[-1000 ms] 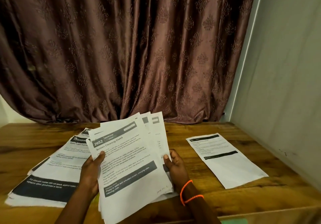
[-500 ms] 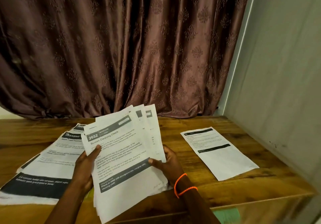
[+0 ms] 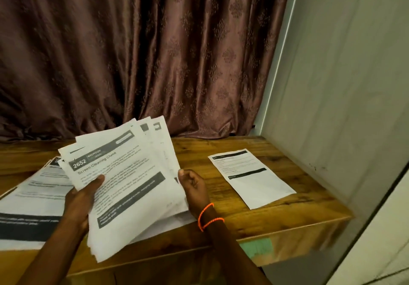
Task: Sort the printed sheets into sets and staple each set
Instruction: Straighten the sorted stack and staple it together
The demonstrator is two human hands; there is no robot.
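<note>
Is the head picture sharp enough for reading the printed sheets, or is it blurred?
Head view: dim, warm light; only the big heading on the top held sheet reads, its body text smeared; the single sheet at right is unreadable; the table edge is motion-blurred.

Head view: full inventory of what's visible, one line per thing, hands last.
fanned sheets: several, exact count unclear, white with dark grey bands, top one headed "2652 Screen Cleaning Check", held above the table's near edge
spread sheets: several overlapping, white with black bands, flat on the table's left side
single sheet: 1, white with black bars, flat on the table's right side
table: 1, brown wood, against curtain and wall
curtain: 1, brown patterned, behind the table
wall: pale grey, right of the table
wristbands: 2, orange, on the right wrist
left hand: grips the fan's left edge, thumb on top
right hand: holds the fan's right edge
</note>
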